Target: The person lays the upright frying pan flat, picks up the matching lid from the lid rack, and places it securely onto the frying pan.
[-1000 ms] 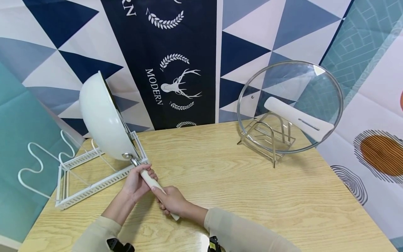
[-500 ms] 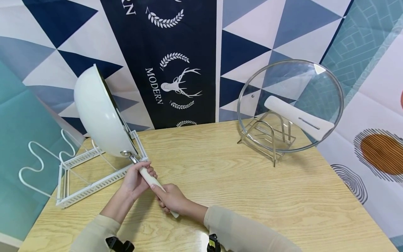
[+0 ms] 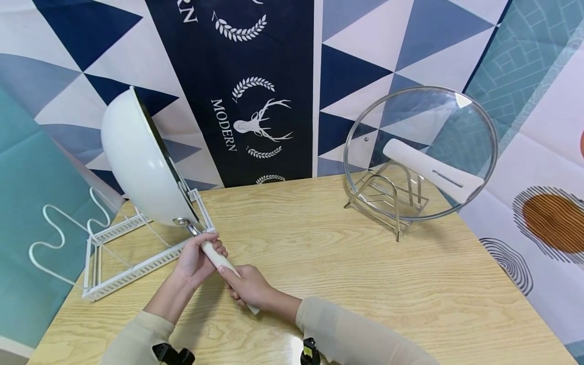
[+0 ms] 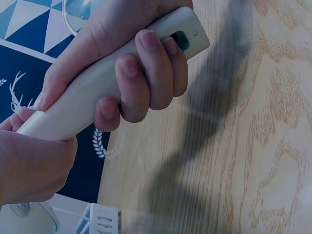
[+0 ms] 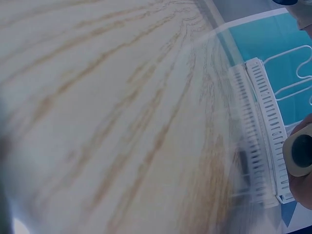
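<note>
The left forearm (image 3: pixel 165 300), bare beyond a pale sleeve (image 3: pixel 139 339), slants forward and inward to the left hand (image 3: pixel 196 261), which holds a firm grip with its fingers curled. The right forearm (image 3: pixel 285 307) comes in from the other side, and the right hand (image 3: pixel 250 290) grips just behind (nearer the body). Its four fingers (image 4: pixel 135 97) wrap round, tips showing, while its thumb (image 4: pixel 57 83) lies stretched toward the left hand.

Hands (image 3: pixel 197 262) (image 3: pixel 250 290): two
Sleeves (image 3: pixel 137 337) (image 3: pixel 356 329): two
Black wrist gadgets (image 3: pixel 171 354) (image 3: pixel 309 351): two
Pan (image 3: pixel 137 162): one
Glass lid (image 3: pixel 417 159): one
White rack (image 3: pixel 137 272): one
Gold stand (image 3: pixel 396 218): one
Table (image 3: pixel 365 284): one
Deer picture (image 3: pixel 248 126): one
</note>
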Demonstrator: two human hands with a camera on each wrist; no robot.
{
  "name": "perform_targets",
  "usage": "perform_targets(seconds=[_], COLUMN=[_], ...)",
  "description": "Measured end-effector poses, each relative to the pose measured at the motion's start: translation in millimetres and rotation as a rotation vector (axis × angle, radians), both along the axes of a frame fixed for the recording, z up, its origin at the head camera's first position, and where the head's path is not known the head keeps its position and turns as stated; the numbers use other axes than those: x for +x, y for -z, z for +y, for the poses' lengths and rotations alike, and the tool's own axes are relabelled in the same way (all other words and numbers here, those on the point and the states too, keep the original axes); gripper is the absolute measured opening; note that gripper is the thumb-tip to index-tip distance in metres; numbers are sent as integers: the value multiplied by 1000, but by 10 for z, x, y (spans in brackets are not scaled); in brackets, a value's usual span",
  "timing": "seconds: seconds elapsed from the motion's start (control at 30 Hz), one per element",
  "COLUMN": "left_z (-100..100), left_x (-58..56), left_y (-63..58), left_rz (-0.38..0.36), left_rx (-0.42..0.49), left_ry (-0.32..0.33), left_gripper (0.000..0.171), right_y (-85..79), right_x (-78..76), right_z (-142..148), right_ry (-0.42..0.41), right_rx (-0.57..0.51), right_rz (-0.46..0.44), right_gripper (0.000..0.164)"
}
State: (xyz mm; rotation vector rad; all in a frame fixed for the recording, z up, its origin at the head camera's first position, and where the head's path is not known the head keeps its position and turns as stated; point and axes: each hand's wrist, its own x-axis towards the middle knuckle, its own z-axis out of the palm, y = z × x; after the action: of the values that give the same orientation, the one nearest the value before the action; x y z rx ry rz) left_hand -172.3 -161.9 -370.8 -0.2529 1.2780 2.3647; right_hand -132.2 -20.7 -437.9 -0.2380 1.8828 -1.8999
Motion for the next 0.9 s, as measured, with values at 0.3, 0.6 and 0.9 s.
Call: perform_targets(seconds=[0.3, 0.6, 0.9], left_z=[8, 14, 13], left_x=[7, 13, 12], left_y=[-57, -87, -105], left_rz=[1, -1, -3], left_rx=[-7, -27, -44], left_ry=[0, -6, -7], left_gripper=[21, 18, 17], right_y=[-40, -23, -24], right_x=[-5, -19, -31], right_z=[22, 18, 22], right_ry=[-26, -41, -54], right_rx=[17, -6, -21], right_rz=[36, 34, 19], right_gripper=[50, 52, 47])
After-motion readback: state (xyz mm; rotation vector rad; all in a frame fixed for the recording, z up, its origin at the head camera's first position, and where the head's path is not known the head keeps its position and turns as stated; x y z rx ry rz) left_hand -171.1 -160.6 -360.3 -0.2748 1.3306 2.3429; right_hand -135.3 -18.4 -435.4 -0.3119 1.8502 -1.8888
